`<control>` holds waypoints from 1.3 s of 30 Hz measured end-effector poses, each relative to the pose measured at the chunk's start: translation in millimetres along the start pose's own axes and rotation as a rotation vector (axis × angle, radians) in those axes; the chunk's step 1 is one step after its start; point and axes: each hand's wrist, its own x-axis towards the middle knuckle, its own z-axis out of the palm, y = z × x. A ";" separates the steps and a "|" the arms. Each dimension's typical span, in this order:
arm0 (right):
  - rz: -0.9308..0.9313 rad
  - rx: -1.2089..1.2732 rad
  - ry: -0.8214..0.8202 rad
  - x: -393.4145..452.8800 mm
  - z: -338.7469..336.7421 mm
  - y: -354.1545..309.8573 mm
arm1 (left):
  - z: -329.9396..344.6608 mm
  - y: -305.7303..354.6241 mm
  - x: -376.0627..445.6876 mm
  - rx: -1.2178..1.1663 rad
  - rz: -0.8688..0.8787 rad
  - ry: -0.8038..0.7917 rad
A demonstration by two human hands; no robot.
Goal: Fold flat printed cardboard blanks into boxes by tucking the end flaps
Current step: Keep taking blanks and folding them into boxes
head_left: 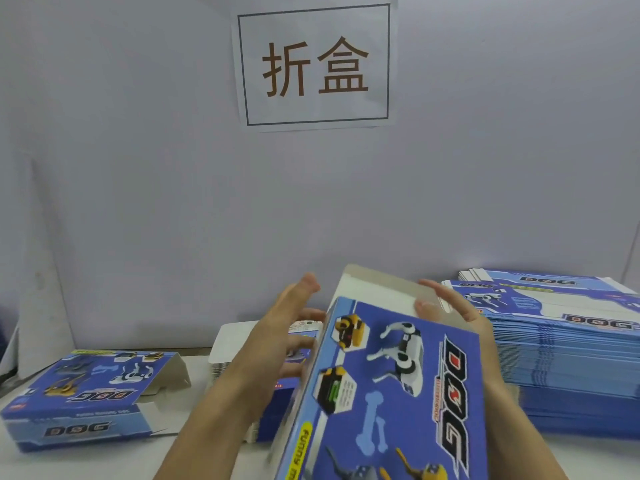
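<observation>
We hold opened box (398,386) up over table (194,459), far end flap (384,289) untucked, likely raised for tucking. Right hand (460,317) grips far right edge, thumb on flap. Left hand (280,327) open, fingers straight, beside left wall, steadying. Flat stack (568,355) right for reach; finished box (86,396) left.

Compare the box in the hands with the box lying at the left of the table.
The held box is up off the table between both hands; the left box rests on the table, untouched. The held box's far flap stands up; the left box's end flaps splay toward the right. Both carry the same blue DOG print.
</observation>
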 end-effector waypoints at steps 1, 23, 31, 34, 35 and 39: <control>-0.010 0.048 0.044 0.1 -1.9 -0.1 | 1.7 7.8 -3.4 0.035 -0.003 -0.069; -0.285 -0.133 -0.380 -17.4 28.5 -27.9 | 18.3 15.5 -13.5 -0.074 0.440 0.047; -0.224 -0.098 -0.245 -13.6 37.1 -32.0 | 30.9 13.3 -8.3 -0.068 0.430 0.333; -0.196 -0.079 -0.242 -13.9 36.6 -34.6 | 30.3 13.9 -9.7 -0.119 0.398 0.344; -0.178 -0.059 -0.260 -13.7 35.7 -34.1 | 30.9 15.2 -10.2 -0.133 0.390 0.321; -0.139 -0.014 -0.340 -13.4 35.5 -33.6 | 30.7 20.1 -12.5 -0.125 0.412 0.282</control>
